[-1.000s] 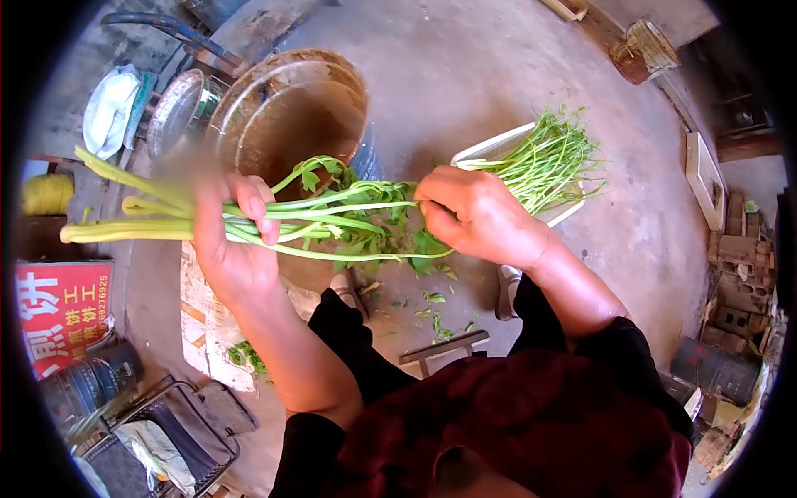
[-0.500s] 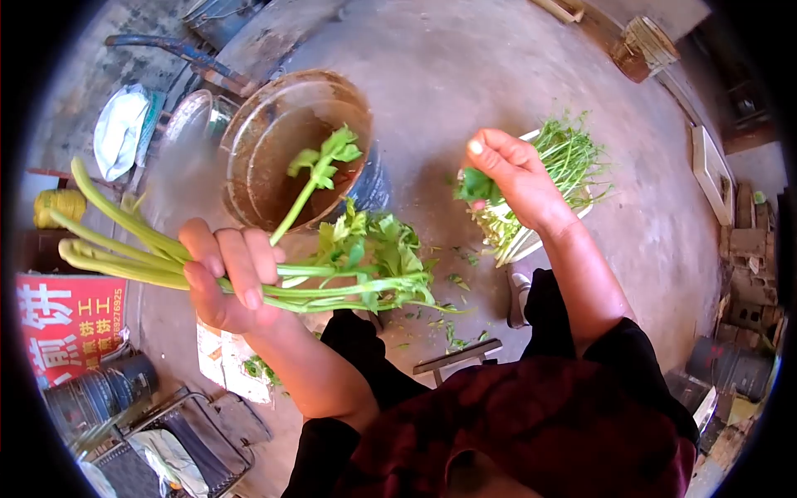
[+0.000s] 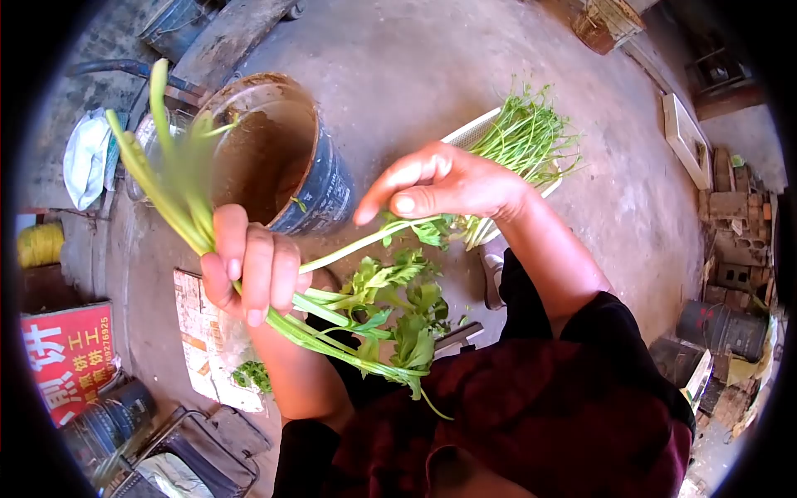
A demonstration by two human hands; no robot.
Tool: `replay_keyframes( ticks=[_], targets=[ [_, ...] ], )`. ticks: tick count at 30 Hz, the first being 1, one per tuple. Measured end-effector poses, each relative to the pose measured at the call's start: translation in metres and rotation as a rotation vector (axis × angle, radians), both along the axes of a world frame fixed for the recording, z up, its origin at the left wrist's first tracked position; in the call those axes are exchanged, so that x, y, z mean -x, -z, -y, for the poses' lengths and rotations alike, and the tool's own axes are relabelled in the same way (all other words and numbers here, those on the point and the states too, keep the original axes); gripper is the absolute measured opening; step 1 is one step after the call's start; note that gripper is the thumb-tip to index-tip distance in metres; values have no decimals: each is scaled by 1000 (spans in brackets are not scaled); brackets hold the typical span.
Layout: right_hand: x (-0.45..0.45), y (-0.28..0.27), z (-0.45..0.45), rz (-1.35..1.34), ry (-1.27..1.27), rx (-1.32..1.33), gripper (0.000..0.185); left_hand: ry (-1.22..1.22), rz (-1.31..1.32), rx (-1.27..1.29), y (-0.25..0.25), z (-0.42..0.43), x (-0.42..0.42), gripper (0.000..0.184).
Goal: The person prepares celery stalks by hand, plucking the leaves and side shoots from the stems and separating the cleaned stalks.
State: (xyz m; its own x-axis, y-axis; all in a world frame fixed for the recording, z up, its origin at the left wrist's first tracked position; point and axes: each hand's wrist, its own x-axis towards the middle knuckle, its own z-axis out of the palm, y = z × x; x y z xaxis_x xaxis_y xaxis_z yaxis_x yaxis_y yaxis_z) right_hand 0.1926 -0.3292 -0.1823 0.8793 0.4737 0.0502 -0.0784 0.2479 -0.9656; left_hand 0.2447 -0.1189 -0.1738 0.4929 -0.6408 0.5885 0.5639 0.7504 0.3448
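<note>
My left hand is wrapped round a bunch of celery; its pale stalk ends point up and left, and its leafy ends hang toward my lap. One stalk stands apart from the rest and reaches right, under my right hand. The fingers of that hand are spread from the thumb, with nothing visibly held between them. Behind the bunch stands a blue bucket, brown inside. A white basket beyond my right hand holds thin green stems.
At the left are a red sign, a white bag and a folded chair. A white board with green leaves lies by my left forearm. Bricks are stacked at the far right.
My right hand has moved left toward the bunch, and the leaf it held no longer shows. The celery has tilted, stalk ends up and leaves down. One stalk now points right instead of up.
</note>
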Motion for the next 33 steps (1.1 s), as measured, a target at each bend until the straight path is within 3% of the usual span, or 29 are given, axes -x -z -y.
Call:
replay_keyframes(
  ticks=[3, 8, 12, 19, 26, 29, 33],
  targets=[
    [-1, 6, 0, -51, -223, 32, 25, 37, -53, 3, 2, 2, 2, 19],
    [1, 8, -7, -156, -275, 112, 17, 28, -15, 0, 1, 1, -1, 18],
    [4, 8, -15, -7, -287, 157, 15, 11, -21, 11, -1, -1, 0, 18],
    [6, 12, -22, 172, -21, 294, 10, -7, 10, -22, -5, -5, 1, 16],
    [7, 25, -36, 462, 407, 513, 5, -113, 15, -314, -7, -19, 3, 21],
    [5, 32, -39, 386, 512, 543, 6, -200, -14, -393, -5, -15, 7, 21],
    [0, 60, -22, 112, 703, 539, 11, 6, -42, -219, -5, -23, 0, 17]
  ],
)
